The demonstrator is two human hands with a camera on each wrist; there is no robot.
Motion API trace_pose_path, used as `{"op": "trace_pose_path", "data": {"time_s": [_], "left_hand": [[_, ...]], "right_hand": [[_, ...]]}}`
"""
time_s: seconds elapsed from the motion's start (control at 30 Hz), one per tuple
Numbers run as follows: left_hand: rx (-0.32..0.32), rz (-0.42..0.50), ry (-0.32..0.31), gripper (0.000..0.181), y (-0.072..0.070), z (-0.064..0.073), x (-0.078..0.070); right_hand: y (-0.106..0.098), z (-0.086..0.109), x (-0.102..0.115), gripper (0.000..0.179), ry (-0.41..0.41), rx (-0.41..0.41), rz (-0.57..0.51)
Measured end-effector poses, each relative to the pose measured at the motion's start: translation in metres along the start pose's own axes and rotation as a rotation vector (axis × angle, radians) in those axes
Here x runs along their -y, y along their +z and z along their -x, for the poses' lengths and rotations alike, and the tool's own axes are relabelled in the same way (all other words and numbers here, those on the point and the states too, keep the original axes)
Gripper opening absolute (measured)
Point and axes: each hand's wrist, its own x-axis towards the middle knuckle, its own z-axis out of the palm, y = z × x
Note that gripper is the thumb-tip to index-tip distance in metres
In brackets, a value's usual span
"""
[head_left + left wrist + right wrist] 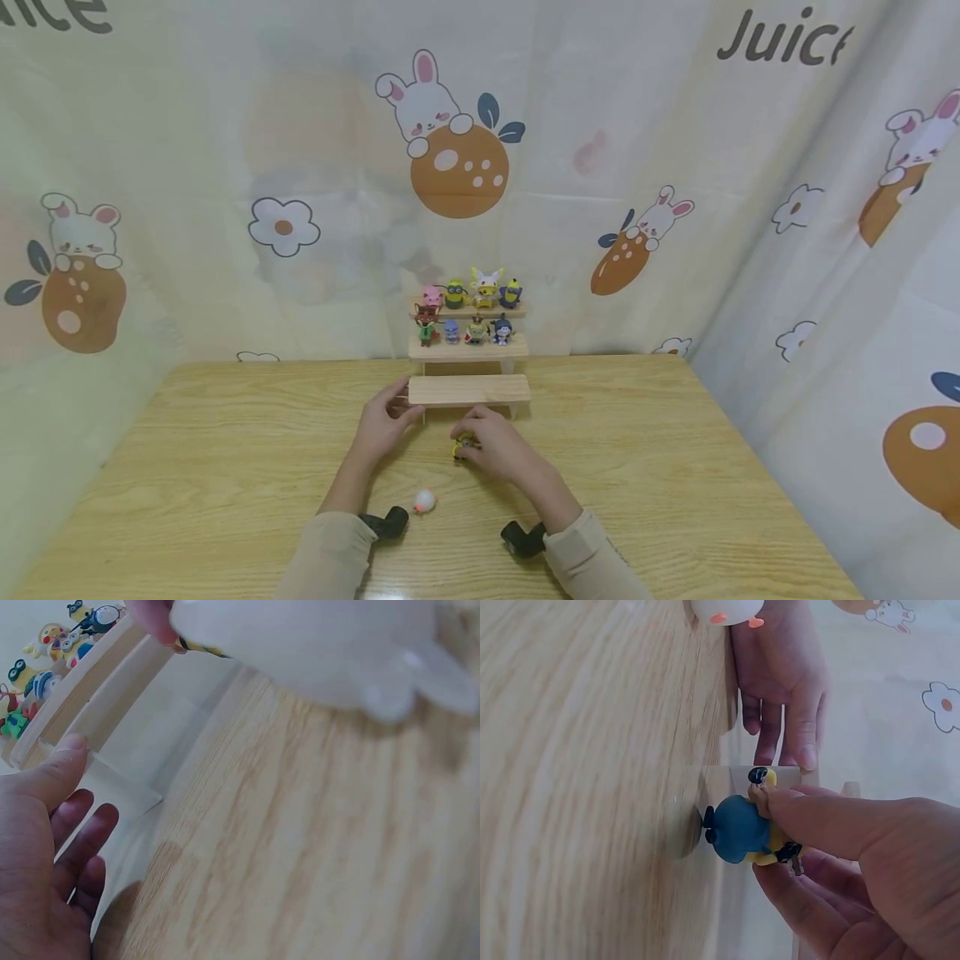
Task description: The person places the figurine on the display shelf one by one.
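Observation:
A three-step wooden display stand (468,389) stands toward the back of the table. My left hand (378,425) is at the left end of its lowest step. In the left wrist view, the thumb (64,769) touches the step's corner while the other fingers hang loosely bent. In front of the stand, my right hand (498,442) pinches a small yellow and blue Minion figurine (739,825) between thumb and fingers, just over the table. A white toy figure (425,500) with orange feet is on the table between my forearms.
Several small figurines (476,331) occupy the stand's upper two steps. Behind the wooden table (247,467) hangs a printed curtain (337,150), which continues along the sides. Black straps with curved mounts (522,542) are around both wrists.

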Motion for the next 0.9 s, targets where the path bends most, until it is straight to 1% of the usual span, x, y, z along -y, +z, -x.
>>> {"op": "trace_pose_path", "data": {"time_s": [0.2, 0.43, 0.63, 0.9], "left_hand": [[0.006, 0.000, -0.007, 0.063, 0.001, 0.000, -0.001], [0.016, 0.002, 0.014, 0.066, 0.001, -0.002, 0.002], [0.012, 0.002, 0.005, 0.065, 0.001, -0.001, 0.002], [0.014, 0.002, -0.009, 0.066, 0.000, 0.000, 0.001]], "right_hand": [[-0.003, 0.000, 0.001, 0.020, 0.005, 0.007, 0.007], [-0.007, 0.000, 0.000, 0.023, -0.023, 0.034, 0.004], [-0.010, 0.001, 0.001, 0.026, -0.015, 0.063, -0.017], [-0.012, 0.002, 0.003, 0.026, -0.003, 0.063, -0.020]]}}
